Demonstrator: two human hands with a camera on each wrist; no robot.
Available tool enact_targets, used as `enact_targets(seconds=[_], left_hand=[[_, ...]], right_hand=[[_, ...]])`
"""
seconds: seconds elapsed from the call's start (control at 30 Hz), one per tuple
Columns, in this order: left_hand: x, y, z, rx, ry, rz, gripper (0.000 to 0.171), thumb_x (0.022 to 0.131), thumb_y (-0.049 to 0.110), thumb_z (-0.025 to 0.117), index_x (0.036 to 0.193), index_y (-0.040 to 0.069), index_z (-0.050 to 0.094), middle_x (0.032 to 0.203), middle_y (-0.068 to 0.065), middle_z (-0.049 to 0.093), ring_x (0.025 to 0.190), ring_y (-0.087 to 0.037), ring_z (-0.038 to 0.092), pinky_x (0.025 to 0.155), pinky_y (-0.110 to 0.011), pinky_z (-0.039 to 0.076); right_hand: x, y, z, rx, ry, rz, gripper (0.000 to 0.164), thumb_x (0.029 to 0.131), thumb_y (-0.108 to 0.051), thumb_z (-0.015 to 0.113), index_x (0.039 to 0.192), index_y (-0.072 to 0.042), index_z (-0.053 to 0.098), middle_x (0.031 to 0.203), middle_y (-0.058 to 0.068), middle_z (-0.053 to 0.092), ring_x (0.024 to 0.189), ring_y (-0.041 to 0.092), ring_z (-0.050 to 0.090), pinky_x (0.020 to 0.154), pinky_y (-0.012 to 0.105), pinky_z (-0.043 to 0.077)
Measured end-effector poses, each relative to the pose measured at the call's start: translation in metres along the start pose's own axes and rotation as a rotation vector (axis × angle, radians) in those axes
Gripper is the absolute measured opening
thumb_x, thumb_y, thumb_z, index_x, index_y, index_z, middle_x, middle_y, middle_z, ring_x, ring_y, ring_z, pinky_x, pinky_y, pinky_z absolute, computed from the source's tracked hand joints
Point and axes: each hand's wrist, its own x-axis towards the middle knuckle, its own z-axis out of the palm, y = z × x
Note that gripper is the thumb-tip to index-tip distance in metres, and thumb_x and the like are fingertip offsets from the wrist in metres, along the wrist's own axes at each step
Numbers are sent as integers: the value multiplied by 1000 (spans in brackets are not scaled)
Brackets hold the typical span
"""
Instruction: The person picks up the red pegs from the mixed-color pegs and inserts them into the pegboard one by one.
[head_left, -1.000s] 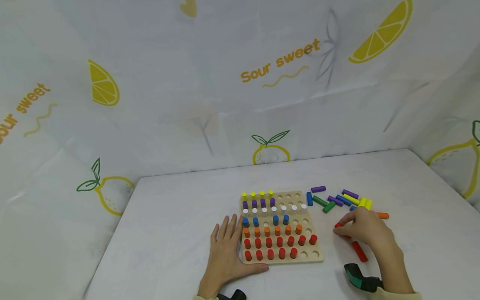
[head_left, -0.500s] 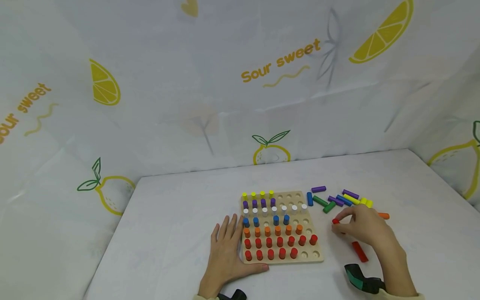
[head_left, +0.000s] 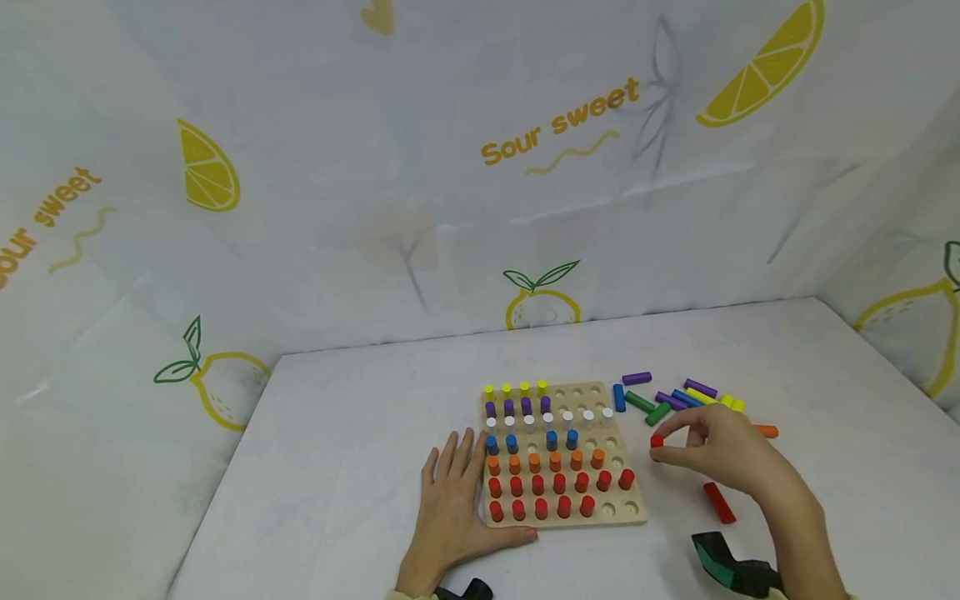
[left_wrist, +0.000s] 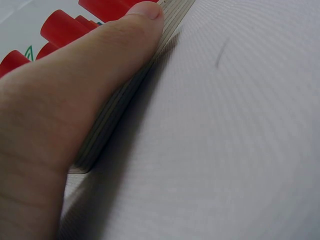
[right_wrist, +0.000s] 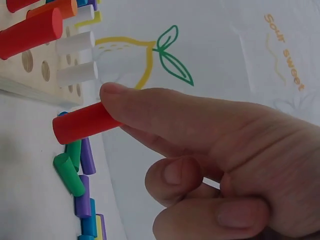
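Observation:
A wooden pegboard stands on the white table with rows of yellow, purple, white, blue, orange and red pegs upright in it. Several holes at its right side hold no peg. My left hand rests with spread, straight fingers along the board's left edge, its thumb against the near edge. In the left wrist view that thumb touches the layered rim. To the right of the board, my right hand pinches a red peg between thumb and forefinger, above the table. The peg's other end is hidden by the fingers.
Another red peg lies on the table near my right wrist. Behind the right hand lie several loose pegs, among them a green peg, a blue peg, a purple peg and an orange peg.
My right hand has lifted a red peg from the loose ones and carried it left toward the board. The left hand and the board have not moved.

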Motion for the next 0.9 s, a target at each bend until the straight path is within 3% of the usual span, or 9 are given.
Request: enact_targets(seconds=[0.2,0.5,0.9], left_hand=[[0,0,0,6,-4,-4,134,54,88,74,161,20,33,166,-10,37,156,-36,30,124,-64,23],[0,0,-1,-6,-3,0,134,53,88,75,161,20,33,166,-10,37,156,-37,30,124,-65,22],[1,1,-1,-2,-16,-11,135,53,88,74,162,20,32,167,-9,36,157,-35,28,125,-64,22]], right_hand=[[-7,-9,-3,21,-13,-58,36,82,-37,85,103,-9,77,65,0,49,57,14,41,45,24,32],[-13,-17,-4,102,-76,-135,32,82,-32,86,105,-11,77,69,1,52,73,12,45,48,23,39],[-10,-21,4,153,-237,-357,26,82,-28,86,102,-14,81,59,-7,48,57,7,45,48,22,37]])
